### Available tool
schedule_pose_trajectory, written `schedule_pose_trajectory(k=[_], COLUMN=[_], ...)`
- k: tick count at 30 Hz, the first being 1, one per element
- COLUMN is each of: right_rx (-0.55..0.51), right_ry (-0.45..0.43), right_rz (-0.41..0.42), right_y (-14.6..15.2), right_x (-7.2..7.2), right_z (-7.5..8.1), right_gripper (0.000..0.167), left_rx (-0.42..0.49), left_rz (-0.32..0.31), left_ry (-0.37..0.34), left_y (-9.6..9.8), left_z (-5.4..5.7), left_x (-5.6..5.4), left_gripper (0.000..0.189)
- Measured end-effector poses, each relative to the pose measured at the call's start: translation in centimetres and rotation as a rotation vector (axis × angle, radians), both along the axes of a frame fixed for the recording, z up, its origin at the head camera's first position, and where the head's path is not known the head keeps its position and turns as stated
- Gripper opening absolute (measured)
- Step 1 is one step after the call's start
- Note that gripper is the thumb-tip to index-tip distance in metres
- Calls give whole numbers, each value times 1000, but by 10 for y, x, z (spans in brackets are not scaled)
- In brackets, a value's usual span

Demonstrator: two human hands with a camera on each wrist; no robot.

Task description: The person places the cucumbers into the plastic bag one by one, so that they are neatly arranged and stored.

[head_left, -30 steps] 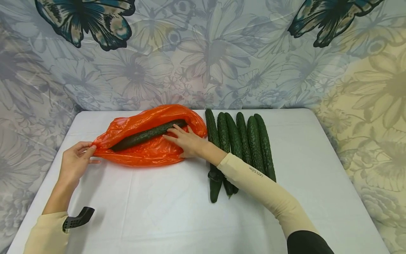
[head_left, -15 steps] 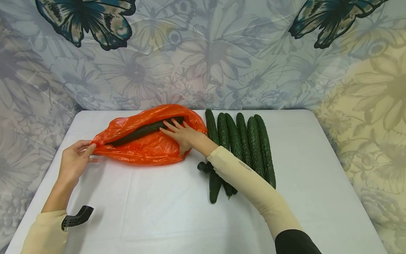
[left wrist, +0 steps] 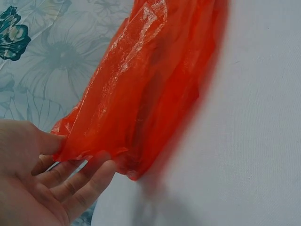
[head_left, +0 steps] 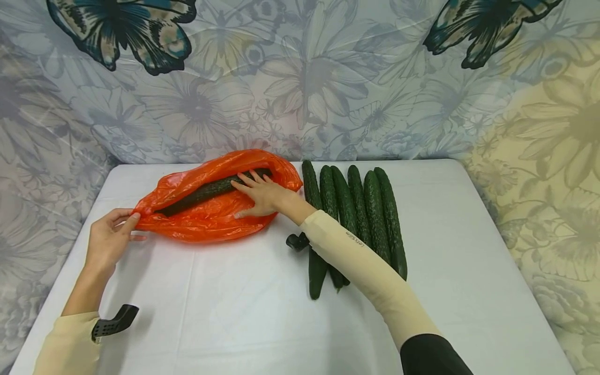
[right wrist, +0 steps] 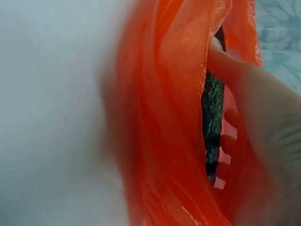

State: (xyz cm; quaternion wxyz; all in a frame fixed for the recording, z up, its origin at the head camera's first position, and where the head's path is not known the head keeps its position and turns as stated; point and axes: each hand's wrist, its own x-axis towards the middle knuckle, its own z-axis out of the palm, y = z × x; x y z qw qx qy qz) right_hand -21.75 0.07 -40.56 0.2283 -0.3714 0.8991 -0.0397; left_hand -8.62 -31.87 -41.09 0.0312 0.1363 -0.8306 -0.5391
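Observation:
An orange-red plastic bag (head_left: 211, 227) lies on its side with its mouth spread toward me. One long dark green cucumber (head_left: 199, 195) rests slantwise inside it. At the bag's left end, my left hand (head_left: 104, 239) pinches the plastic between thumb and fingers; the left wrist view shows the gathered bag corner (left wrist: 120, 150) there. My right hand (head_left: 267, 199) reaches into the mouth, its spread fingers touching the cucumber's right part. In the right wrist view the near flap of the bag (right wrist: 174, 122) covers part of the cucumber (right wrist: 212, 113).
Right of the bag, several cucumbers (head_left: 375, 208) lie side by side on the white table (head_left: 469, 260), partly under my right forearm. Wrist camera mounts stick out from both arms. A patterned cloth backdrop (head_left: 309, 94) hangs behind the table.
My right hand has moved slightly left and away from me, shifting the cucumber deeper toward the back of the bag. The left hand keeps its pinch in nearly the same place.

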Motion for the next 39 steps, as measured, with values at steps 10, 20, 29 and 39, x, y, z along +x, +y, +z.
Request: schedule_pose_trajectory(k=[10, 20, 29, 39], right_rx=[-106, -458, -494, -526], right_ry=[67, 139, 203, 331], right_rz=[29, -50, -165, -358], right_y=[15, 90, 161, 217], right_x=[11, 38, 62, 91], right_z=[16, 44, 42, 36], right_gripper=[67, 40, 46, 56], left_rx=[55, 71, 73, 39], left_rz=[-15, -14, 3, -15], left_ry=[8, 8, 17, 1], left_y=[1, 1, -2, -5], left_z=[2, 1, 0, 4], left_x=[0, 1, 4, 6], left_gripper=[7, 10, 8, 4])
